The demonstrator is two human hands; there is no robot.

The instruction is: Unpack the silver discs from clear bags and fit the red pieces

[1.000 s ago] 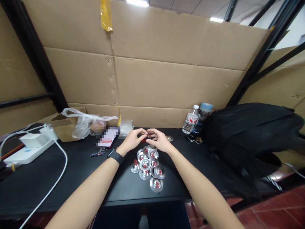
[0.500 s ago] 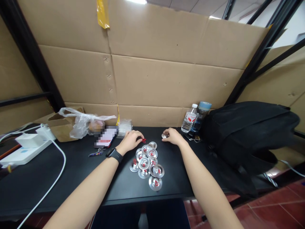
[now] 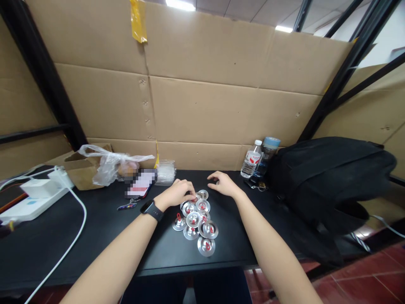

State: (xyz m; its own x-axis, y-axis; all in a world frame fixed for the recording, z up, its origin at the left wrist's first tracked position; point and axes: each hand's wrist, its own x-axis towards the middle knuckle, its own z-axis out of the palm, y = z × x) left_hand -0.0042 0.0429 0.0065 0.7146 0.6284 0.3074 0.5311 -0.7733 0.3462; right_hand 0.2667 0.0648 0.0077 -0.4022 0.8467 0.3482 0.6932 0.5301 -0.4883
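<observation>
A pile of several small silver metal discs (image 3: pixel 198 223) with red loops at their centres lies on the black table (image 3: pixel 95 228). My left hand (image 3: pixel 179 193), with a black watch on its wrist, rests at the far left end of the pile. Its fingers are curled and pinched down by the farthest discs, and what they hold is hidden. My right hand (image 3: pixel 222 183) hovers just right of the pile's far end. Those fingers are bent in a loose claw, and the underside is hidden.
A black backpack (image 3: pixel 329 181) fills the right side, with two water bottles (image 3: pixel 260 158) beside it. At the left are a cardboard box with a plastic bag (image 3: pixel 104 164), a phone (image 3: pixel 141 183), a clear container (image 3: pixel 166 173), a white power strip (image 3: pixel 34 196) and its cable. Cardboard walls stand behind.
My right hand reached right to a lone disc, then came back left toward the pile. My left hand dropped from beside it onto the pile's far end.
</observation>
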